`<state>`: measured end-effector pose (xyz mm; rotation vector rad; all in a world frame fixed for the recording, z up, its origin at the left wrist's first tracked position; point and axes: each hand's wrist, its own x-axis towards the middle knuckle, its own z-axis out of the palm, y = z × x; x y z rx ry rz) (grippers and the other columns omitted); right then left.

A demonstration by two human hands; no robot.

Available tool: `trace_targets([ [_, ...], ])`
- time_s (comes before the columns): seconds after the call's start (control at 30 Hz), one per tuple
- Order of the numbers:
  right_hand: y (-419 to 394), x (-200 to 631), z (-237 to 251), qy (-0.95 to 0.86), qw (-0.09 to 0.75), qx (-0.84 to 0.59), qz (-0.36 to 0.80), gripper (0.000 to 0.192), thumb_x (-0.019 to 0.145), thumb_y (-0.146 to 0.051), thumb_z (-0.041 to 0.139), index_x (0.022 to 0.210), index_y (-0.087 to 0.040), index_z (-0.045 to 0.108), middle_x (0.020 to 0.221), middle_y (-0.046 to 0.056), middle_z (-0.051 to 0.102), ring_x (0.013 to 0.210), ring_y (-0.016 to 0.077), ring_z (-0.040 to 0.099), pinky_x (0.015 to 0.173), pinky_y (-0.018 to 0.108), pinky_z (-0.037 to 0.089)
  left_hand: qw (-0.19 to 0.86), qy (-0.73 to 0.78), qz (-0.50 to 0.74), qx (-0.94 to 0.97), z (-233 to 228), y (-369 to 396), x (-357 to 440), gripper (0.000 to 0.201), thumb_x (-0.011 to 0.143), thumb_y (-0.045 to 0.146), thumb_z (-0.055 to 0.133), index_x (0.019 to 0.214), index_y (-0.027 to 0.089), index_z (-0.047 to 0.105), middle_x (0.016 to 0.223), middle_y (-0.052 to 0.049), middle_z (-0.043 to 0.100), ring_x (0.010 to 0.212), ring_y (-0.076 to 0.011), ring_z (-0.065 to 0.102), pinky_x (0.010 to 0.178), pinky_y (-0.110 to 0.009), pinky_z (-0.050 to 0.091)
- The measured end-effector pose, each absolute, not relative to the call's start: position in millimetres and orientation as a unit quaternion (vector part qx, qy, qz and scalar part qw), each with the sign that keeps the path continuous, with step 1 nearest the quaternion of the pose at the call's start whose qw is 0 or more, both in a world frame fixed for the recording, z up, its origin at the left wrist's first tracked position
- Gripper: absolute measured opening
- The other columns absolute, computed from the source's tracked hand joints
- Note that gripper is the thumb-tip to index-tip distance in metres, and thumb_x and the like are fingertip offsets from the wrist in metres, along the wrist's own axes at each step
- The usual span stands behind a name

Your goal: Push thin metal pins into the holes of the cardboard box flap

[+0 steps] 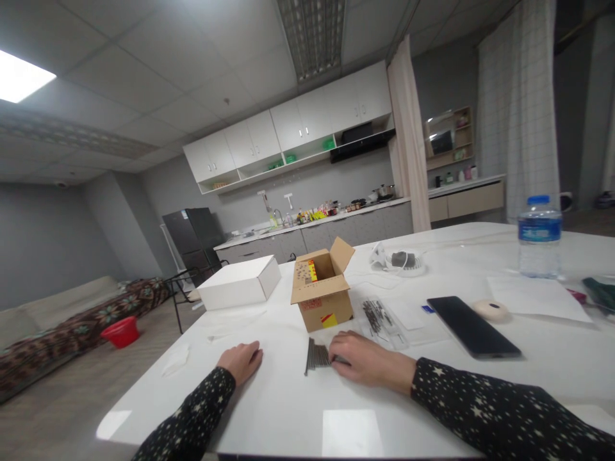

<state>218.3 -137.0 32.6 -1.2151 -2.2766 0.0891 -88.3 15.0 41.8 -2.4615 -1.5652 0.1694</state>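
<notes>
My right hand point(368, 360) lies on the white table point(298, 410) with its fingers closed on the right end of a bundle of thin dark metal rods point(316, 356). My left hand point(241, 360) rests flat on the table a little to the left of the bundle, fingers loosely curled and holding nothing. Just behind the bundle stands a small open cardboard box point(321, 288) with red and yellow labels. To the right of the box lies a clear plastic bag with more dark rods point(379, 317).
A white box point(239, 282) sits behind and left of the cardboard box. A black phone point(471, 326), a round beige object point(490, 309), a sheet of paper point(533, 296) and a water bottle point(539, 237) are at the right. A coiled cable with an adapter point(400, 260) lies farther back.
</notes>
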Motion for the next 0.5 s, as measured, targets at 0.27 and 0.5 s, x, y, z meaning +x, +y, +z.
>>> trace_targets([
  [0.27,-137.6,219.3,33.4,-0.846,0.279,-0.453,0.035,0.017,0.082,-0.015,0.05,0.083,-0.017,0.067,0.083,0.006,0.067,0.08,0.0175,0.058,0.079,0.029,0.044,0.107,-0.493,0.06,-0.861,47.8,-0.9,-73.9,0.03,0.091,0.038,0.031,0.093,0.024,0.057,0.094,-0.007,0.07,0.086,-0.0229,0.066,0.071,-0.032,0.044],
  [0.5,-138.4,218.7,33.4,-0.849,0.276,-0.45,0.026,0.018,0.084,-0.016,0.049,0.082,-0.017,0.066,0.082,0.006,0.067,0.078,0.0176,0.058,0.076,0.029,0.044,0.091,-0.426,0.024,-0.9,47.8,-11.4,-62.0,0.026,0.091,0.034,0.034,0.093,0.022,0.057,0.089,-0.005,0.07,0.083,-0.0205,0.065,0.08,-0.033,0.042],
])
